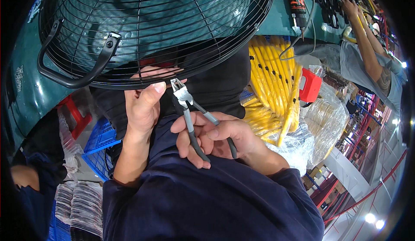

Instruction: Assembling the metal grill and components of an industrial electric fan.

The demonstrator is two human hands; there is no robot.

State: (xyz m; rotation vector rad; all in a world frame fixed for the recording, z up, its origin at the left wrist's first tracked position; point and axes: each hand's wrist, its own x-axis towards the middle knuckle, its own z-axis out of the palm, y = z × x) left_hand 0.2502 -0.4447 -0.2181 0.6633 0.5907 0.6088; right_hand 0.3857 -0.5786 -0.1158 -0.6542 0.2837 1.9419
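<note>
A round black wire fan guard lies on the dark green tabletop, its near rim overhanging the edge. My left hand grips that rim, thumb on the near side and fingers reaching behind the wires. In my right hand is a pair of pliers with grey and black handles. The handles are spread and the jaws are parted, right at the rim beside my left thumb. Whether anything small sits between the jaws, I cannot tell. A black curved handle is screwed to the guard at left.
An orange and black power screwdriver with a grey cord lies at the table's upper right. Yellow tubes, a red handle and plastic-wrapped parts are at right. A blue crate stands lower left. Another person's arm reaches in at upper right.
</note>
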